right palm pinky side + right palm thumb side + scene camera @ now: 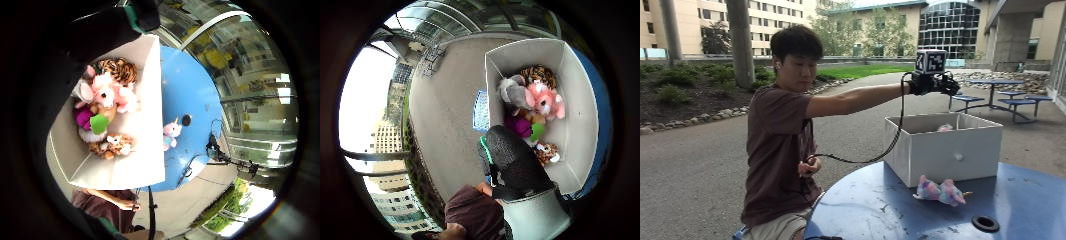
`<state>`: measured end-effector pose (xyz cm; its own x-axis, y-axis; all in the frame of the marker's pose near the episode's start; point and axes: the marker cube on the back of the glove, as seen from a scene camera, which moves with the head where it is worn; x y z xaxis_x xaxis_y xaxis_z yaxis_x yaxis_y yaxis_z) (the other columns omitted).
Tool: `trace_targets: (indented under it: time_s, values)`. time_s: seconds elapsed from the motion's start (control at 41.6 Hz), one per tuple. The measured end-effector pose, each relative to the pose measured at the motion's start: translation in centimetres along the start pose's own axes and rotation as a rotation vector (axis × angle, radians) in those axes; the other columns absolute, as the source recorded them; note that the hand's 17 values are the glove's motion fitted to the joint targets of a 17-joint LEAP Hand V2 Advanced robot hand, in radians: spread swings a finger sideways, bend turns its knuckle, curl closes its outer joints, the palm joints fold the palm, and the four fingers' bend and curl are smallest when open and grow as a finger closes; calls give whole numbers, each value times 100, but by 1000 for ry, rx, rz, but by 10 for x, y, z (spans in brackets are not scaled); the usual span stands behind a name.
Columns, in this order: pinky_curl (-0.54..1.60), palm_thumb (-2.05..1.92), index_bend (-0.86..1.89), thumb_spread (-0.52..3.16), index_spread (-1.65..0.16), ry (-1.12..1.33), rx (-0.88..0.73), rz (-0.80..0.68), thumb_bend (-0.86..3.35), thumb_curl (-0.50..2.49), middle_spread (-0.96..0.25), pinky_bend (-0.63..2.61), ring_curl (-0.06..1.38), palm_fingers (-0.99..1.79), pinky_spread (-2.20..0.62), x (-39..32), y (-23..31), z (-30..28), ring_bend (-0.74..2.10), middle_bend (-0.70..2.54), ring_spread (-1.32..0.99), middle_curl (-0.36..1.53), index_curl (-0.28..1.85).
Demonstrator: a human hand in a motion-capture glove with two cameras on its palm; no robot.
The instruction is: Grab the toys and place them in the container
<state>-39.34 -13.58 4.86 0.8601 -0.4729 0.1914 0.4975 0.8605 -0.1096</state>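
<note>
The gloved right hand (931, 84) hangs in the air above the open container (943, 150), arm stretched out level, and nothing shows in its grip; the palm views look straight down into the box with only a black-gloved finger (512, 160) crossing the picture, but whether the fingers are straight or curled I cannot tell. The bare left hand (810, 166) rests close to the person's waist, away from the toys. Most of the job looks done: a heap of soft toys already lies in the box, among them a pink plush (107, 92), a tiger-striped one (120, 70), a grey one (512, 92), a purple and green one (92, 120), and a small brown-and-white striped one (114, 145). One toy is left, by the look of it: a pastel unicorn plush (939, 191), pink, blue and white with a small horn, lying on its side on the worktop (906, 215) just beside the container's front wall. The container is a square, straight-walled bin, pale grey-white, seemingly fabric-covered, with a small round knob on its front. The worktop is a round blue one, painted, scuffed in places, with a dark-rimmed hole (985, 223) near its middle. All the toys look fuzzy and yielding.
</note>
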Motion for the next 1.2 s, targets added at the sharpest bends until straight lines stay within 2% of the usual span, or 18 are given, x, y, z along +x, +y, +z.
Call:
trace_targets:
  time_s: [0.264,0.337,0.409,0.649,0.769,0.793,0.817,0.841,1.01,1.202]
  values:
    - [37,-3,8,124,-17,125,55,68,-3,50,-3,94,33,-22,3,152,82,-53,46,14,-2,41,34]
    - [36,-1,8,127,-17,65,81,145,-2,48,-3,92,33,-20,3,157,87,-62,46,16,-2,40,32]
    - [35,0,8,128,-18,45,87,198,-1,46,-2,90,33,-18,3,171,96,-64,47,16,-2,39,30]
    - [33,3,14,135,-23,47,-3,158,0,42,-9,80,32,-15,2,258,143,-41,41,17,-3,37,29]
    - [32,4,14,138,-24,49,-54,116,-1,40,-10,77,31,-14,2,283,156,-20,38,16,-3,36,29]
    - [33,4,19,138,-25,49,-69,98,0,40,-8,80,32,-21,2,286,159,-15,42,0,-3,32,30]
    - [33,4,19,138,-25,49,-84,77,-1,40,-9,80,32,-21,2,289,161,-10,42,0,-4,30,30]
    - [31,5,14,139,-25,51,-100,50,0,39,-11,75,31,-14,2,290,163,-4,38,18,-4,34,29]
    - [31,14,11,139,-26,102,-214,-131,3,40,-13,71,30,-17,1,296,173,46,34,17,-5,33,27]
    - [32,20,7,136,-24,132,-279,-244,2,40,-12,70,31,-21,0,315,155,114,32,15,-6,32,23]
